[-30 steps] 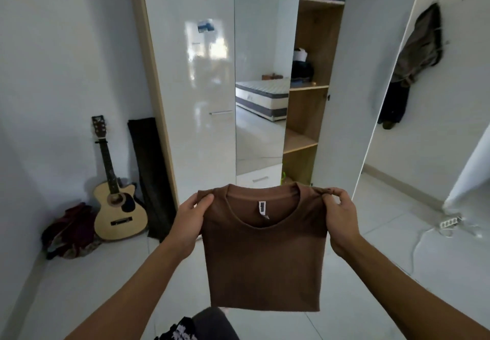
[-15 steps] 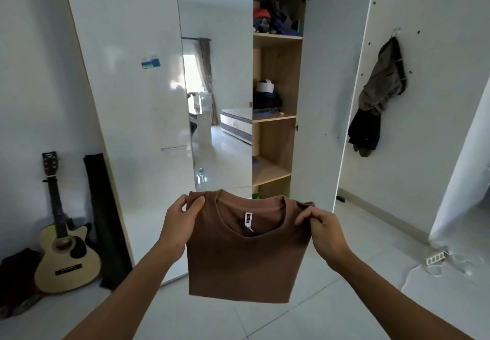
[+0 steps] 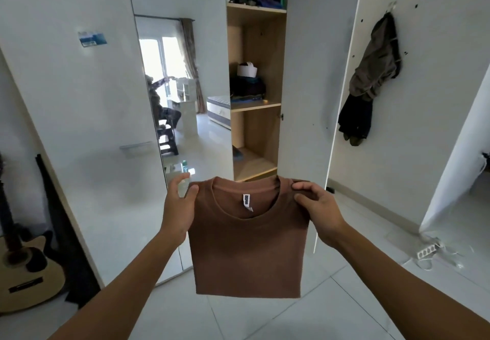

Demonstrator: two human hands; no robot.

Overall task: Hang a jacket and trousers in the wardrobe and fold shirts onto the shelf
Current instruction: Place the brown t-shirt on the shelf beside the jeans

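We hold the folded brown shirt (image 3: 248, 244) upright, collar up; left hand (image 3: 178, 208) and right hand (image 3: 319, 208) pinch its shoulders (neck label (image 3: 246, 202) unreadable), before the wardrobe (image 3: 256, 80).

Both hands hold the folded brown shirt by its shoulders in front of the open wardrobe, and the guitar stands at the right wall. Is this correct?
Not quite. The head view shows the guitar at the left wall, not the right. The rest holds: left hand and right hand hold the folded brown shirt before the open wardrobe.
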